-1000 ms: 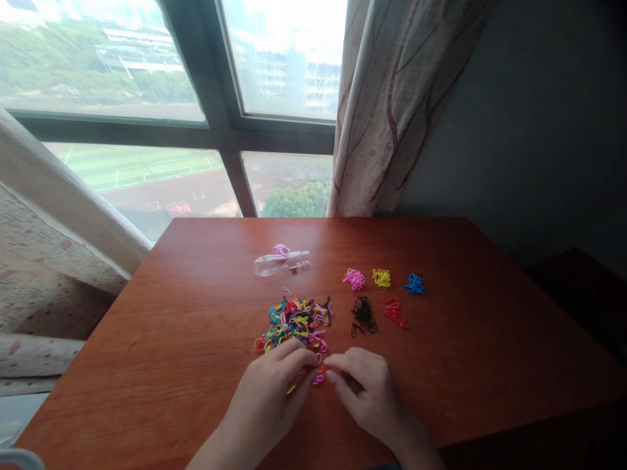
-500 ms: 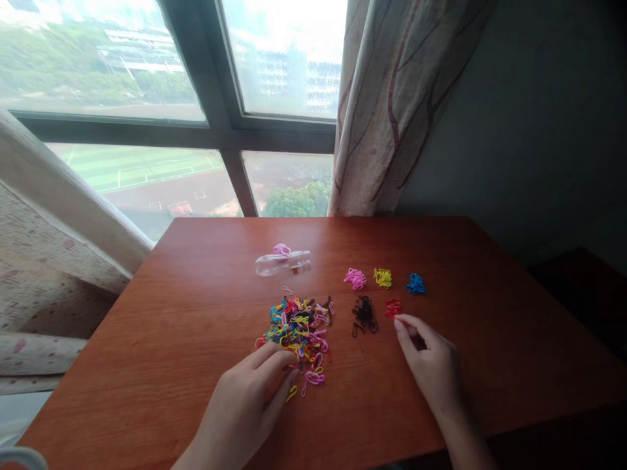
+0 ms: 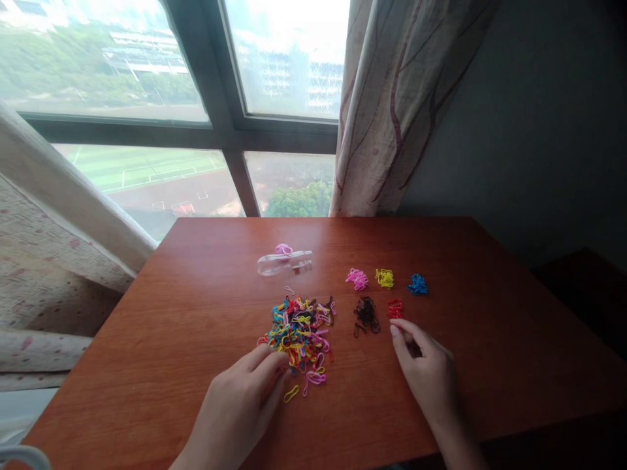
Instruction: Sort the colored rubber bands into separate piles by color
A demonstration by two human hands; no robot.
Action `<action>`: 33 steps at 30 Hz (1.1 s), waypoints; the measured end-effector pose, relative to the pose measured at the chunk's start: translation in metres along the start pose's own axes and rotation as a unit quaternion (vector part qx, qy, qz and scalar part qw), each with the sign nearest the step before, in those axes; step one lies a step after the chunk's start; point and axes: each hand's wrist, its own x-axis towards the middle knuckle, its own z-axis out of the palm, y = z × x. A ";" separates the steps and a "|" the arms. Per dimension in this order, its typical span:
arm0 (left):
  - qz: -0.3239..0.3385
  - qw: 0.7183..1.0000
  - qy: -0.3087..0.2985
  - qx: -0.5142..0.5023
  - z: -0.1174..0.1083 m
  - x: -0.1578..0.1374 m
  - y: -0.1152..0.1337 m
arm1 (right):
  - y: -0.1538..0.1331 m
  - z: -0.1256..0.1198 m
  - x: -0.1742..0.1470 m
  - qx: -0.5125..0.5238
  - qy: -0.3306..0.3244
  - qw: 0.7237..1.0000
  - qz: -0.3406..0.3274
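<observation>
A mixed heap of small looped plastic stitch markers [image 3: 298, 329] in several colours lies on the table. My left hand [image 3: 245, 391] is at the heap's near left edge, fingers bent and drawn together; a dark reddish bit shows by the fingertips, too small to make out. A loose yellow stitch marker [image 3: 291, 393] lies beside its thumb. My right hand [image 3: 426, 365] rests just below a small group of red stitch markers [image 3: 394, 308], thumb and forefinger pinched together. What they hold, if anything, is hidden. A pile of black stitch markers [image 3: 366, 316] lies left of the red ones.
Pink [image 3: 357, 279], yellow [image 3: 385, 279] and blue [image 3: 417, 284] stitch marker piles form a row farther back. A clear plastic bottle-shaped container [image 3: 284, 262] with a pink part lies behind the heap. Window, curtains and wall stand beyond the wooden table [image 3: 186, 313].
My right hand has drawn slightly back from the red group, showing more of it. My left hand has shifted a little left, uncovering more of the loose yellow stitch marker.
</observation>
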 end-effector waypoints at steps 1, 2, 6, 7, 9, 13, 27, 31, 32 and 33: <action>0.004 1.000 0.001 0.011 0.001 0.001 0.000 | -0.006 0.002 -0.002 0.015 -0.010 1.000 -0.011; 0.006 1.000 0.001 0.023 0.001 0.001 0.001 | -0.012 0.005 -0.005 0.028 -0.022 0.999 -0.023; 0.022 0.998 0.008 0.060 0.005 0.004 0.004 | -0.026 0.015 -0.013 0.061 -0.080 0.993 -0.068; 0.025 0.997 0.010 0.067 0.006 0.005 0.004 | -0.027 0.017 -0.014 0.065 -0.091 0.991 -0.076; 0.028 0.996 0.015 0.078 0.007 0.007 0.005 | -0.027 0.019 -0.015 0.073 -0.100 0.989 -0.082; 0.031 0.995 0.012 0.093 0.009 0.009 0.006 | -0.024 0.018 -0.015 0.088 -0.098 0.989 -0.072; 0.031 0.999 0.012 0.029 0.007 0.005 0.001 | -0.025 0.019 -0.015 0.086 -0.098 0.989 -0.071; 0.013 0.998 0.023 -0.050 0.001 0.005 -0.001 | -0.025 0.019 -0.015 0.088 -0.100 0.989 -0.069; 0.005 0.997 0.028 -0.066 -0.001 0.005 -0.001 | -0.025 0.019 -0.015 0.088 -0.101 0.989 -0.069; -0.003 0.996 0.030 -0.079 -0.002 0.005 0.000 | -0.025 0.019 -0.015 0.088 -0.101 0.989 -0.068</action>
